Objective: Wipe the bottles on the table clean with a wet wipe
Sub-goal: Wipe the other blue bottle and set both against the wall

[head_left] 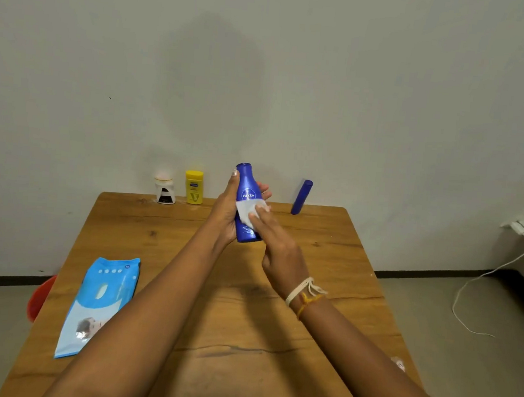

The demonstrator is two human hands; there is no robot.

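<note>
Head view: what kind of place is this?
Probably a plain room at home: a wooden table against a bare wall, toiletry bottles like the yellow bottle, and a white cable trailing on the floor.

There is one view only, from a wide-angle camera worn on the person's head, looking forward and down over a wooden table (324,298) toward a pale wall (265,72) behind its far edge. It sits close above the near edge, so both forearms run up from the bottom of the frame to the middle, while the floor (465,327) shows on either side of the table. The wide lens bends straight lines near the frame's edges, and no second view shares the scene.
</note>
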